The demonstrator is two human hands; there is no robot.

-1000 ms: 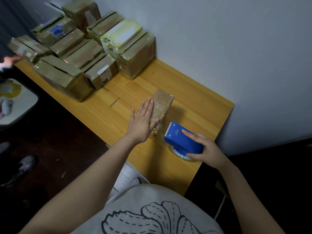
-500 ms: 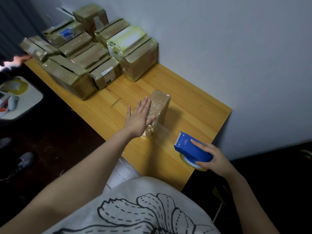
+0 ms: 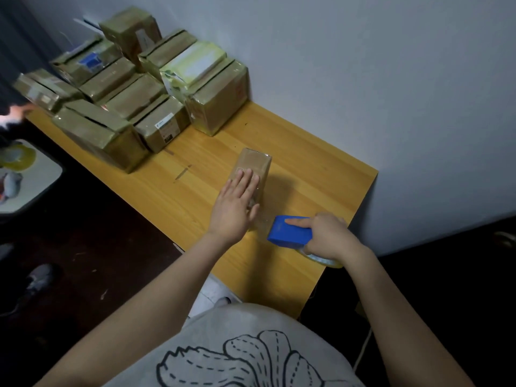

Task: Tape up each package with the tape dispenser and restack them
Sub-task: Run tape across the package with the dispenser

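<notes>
Since half a second ago, the left hand (image 3: 233,208) has slid up onto the small package (image 3: 257,163). In the head view it lies flat on the top, fingers straight. The package stands alone on the table (image 3: 321,174), well apart from the pile of packages (image 3: 139,101) by the wall. The right hand (image 3: 329,236) grips the blue tape dispenser (image 3: 289,230) just beside the package's near end. Clear tape seems to run between them. If the flat hand lets up, the pull could drag or tip the package, and the tape could crease.
</notes>
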